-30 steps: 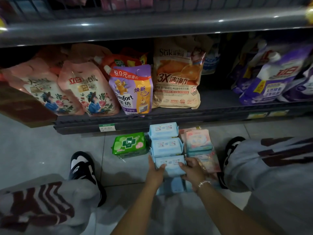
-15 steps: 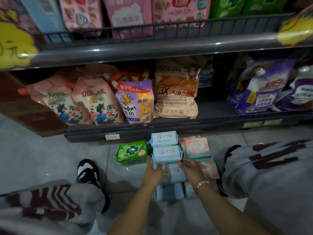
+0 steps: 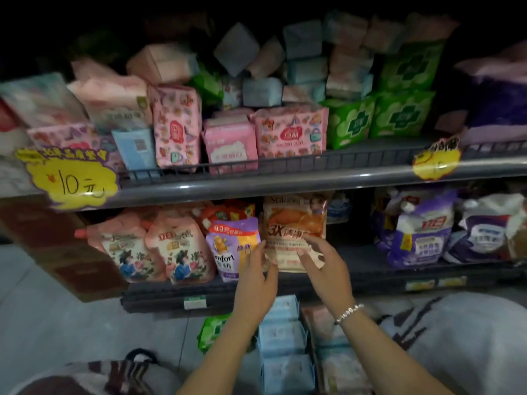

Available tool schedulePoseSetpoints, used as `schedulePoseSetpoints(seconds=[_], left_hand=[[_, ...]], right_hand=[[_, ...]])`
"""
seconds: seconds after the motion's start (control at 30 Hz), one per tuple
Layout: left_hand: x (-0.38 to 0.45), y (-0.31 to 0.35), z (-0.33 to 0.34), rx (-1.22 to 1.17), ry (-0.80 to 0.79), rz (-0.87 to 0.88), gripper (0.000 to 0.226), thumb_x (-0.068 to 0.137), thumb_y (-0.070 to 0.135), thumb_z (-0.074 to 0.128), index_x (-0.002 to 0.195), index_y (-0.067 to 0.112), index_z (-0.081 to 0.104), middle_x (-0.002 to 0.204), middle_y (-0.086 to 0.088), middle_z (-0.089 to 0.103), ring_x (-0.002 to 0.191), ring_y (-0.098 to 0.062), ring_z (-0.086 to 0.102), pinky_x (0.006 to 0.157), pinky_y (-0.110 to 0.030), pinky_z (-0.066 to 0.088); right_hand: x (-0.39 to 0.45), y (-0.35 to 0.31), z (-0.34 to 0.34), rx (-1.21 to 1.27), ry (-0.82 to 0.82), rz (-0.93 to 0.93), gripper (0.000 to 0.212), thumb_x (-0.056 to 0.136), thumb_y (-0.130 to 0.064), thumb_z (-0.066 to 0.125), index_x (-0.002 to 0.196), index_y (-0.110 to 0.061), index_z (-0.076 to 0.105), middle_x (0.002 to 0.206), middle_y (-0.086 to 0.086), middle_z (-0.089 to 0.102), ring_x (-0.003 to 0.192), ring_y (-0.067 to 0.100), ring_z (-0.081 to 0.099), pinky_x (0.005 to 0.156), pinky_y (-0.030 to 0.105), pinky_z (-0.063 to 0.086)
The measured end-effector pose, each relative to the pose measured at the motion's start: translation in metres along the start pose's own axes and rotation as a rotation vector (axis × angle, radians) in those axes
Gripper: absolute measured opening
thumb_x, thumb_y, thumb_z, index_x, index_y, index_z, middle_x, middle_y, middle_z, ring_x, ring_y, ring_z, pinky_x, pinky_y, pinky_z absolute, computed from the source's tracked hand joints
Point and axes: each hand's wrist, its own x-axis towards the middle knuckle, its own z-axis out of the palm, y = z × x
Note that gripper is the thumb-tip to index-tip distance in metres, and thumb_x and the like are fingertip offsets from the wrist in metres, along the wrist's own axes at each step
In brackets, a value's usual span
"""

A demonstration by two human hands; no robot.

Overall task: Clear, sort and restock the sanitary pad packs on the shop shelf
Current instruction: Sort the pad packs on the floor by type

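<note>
Pale-blue pad packs (image 3: 281,334) lie in a row on the floor below my wrists, long axis running away from me; left hand (image 3: 256,276) and right hand (image 3: 320,263) hover empty, fingers loosely spread; pink packs (image 3: 291,135) crowd the upper shelf (image 3: 285,181) above, equally near both.

A shop: metal shelves (image 3: 285,181) crowded with packaged pad packs (image 3: 291,135) and detergent pouches (image 3: 179,249), with a yellow handwritten price tag (image 3: 71,178) clipped on.

left hand (image 3: 256,276) empty, fingers loose | right hand (image 3: 322,263) empty | blue packs (image 3: 282,337) on floor
</note>
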Motion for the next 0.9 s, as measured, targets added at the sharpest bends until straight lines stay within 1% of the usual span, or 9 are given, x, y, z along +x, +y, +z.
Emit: schedulePoseSetpoints(seconds=[0.13,0.2,0.3,0.4,0.53,0.67,0.73,0.83,0.9], left_hand=[[0.044,0.047,-0.03,0.18,0.078,0.218,0.048,0.1,0.027,0.045,0.147,0.019,0.033,0.144,0.0,0.041,0.132,-0.015,0.038,0.106,-0.025,0.031],[0.069,0.067,-0.04,0.242,0.121,0.274,0.047,0.1,0.026,0.046,0.145,0.018,0.036,0.142,-0.003,0.043,0.131,-0.018,0.04,0.108,-0.032,0.035],[0.109,0.093,-0.048,0.353,0.163,0.35,0.047,0.1,0.03,0.044,0.145,0.018,0.038,0.142,-0.002,0.043,0.132,-0.019,0.038,0.11,-0.038,0.033],[0.148,0.114,-0.052,0.433,0.189,0.399,0.045,0.1,0.03,0.044,0.143,0.018,0.04,0.145,-0.002,0.042,0.134,-0.022,0.035,0.111,-0.04,0.027],[0.2,0.135,-0.057,0.551,0.216,0.451,0.048,0.099,0.03,0.045,0.145,0.018,0.037,0.15,-0.003,0.034,0.138,-0.022,0.031,0.113,-0.037,0.021],[0.251,0.153,-0.058,0.661,0.135,0.44,0.06,0.099,0.04,0.042,0.151,0.017,0.024,0.158,-0.005,0.022,0.143,-0.024,0.023,0.116,-0.035,0.014],[0.274,0.161,-0.059,0.714,0.006,0.378,0.066,0.097,0.048,0.043,0.153,0.019,0.021,0.16,-0.005,0.018,0.146,-0.023,0.017,0.117,-0.036,0.013],[0.298,0.172,-0.06,0.753,-0.171,0.265,0.077,0.091,0.065,0.041,0.153,0.023,0.02,0.158,-0.005,0.021,0.144,-0.025,0.02,0.117,-0.039,0.021],[0.306,0.177,-0.059,0.817,-0.217,0.246,0.084,0.084,0.075,0.04,0.152,0.029,0.021,0.151,-0.005,0.025,0.14,-0.028,0.022,0.114,-0.043,0.025]], right_hand=[[0.051,-0.035,-0.028,-0.261,0.062,-0.326,0.037,0.09,-0.037,0.06,0.122,-0.019,0.064,0.118,-0.009,0.063,0.11,0.009,0.057,0.096,0.027,0.044],[0.078,-0.048,-0.038,-0.353,0.123,-0.419,0.044,0.088,-0.043,0.054,0.12,-0.016,0.065,0.118,-0.001,0.067,0.108,0.018,0.061,0.094,0.036,0.049],[0.118,-0.06,-0.047,-0.467,0.172,-0.48,0.042,0.086,-0.034,0.066,0.123,-0.016,0.063,0.121,0.004,0.065,0.111,0.026,0.061,0.093,0.042,0.049],[0.155,-0.066,-0.048,-0.506,0.192,-0.479,0.044,0.087,-0.031,0.07,0.127,-0.017,0.06,0.13,0.004,0.061,0.118,0.027,0.057,0.096,0.043,0.045],[0.192,-0.068,-0.043,-0.472,0.199,-0.425,0.05,0.09,-0.032,0.065,0.136,-0.019,0.052,0.143,0.004,0.048,0.13,0.023,0.046,0.103,0.039,0.038],[0.217,-0.062,-0.042,-0.361,0.147,-0.305,0.061,0.094,-0.035,0.058,0.147,-0.016,0.034,0.152,0.005,0.036,0.14,0.02,0.033,0.112,0.038,0.033],[0.226,-0.061,-0.042,-0.293,0.125,-0.247,0.067,0.095,-0.036,0.056,0.151,-0.015,0.025,0.15,0.005,0.041,0.136,0.022,0.041,0.107,0.04,0.038],[0.233,-0.061,-0.04,-0.295,0.119,-0.212,0.068,0.095,-0.039,0.053,0.153,-0.019,0.021,0.129,0.004,0.062,0.112,0.024,0.06,0.09,0.037,0.046],[0.235,-0.061,-0.04,-0.288,0.116,-0.195,0.068,0.095,-0.043,0.051,0.152,-0.021,0.022,0.128,0.0,0.062,0.113,0.022,0.06,0.089,0.037,0.048]])
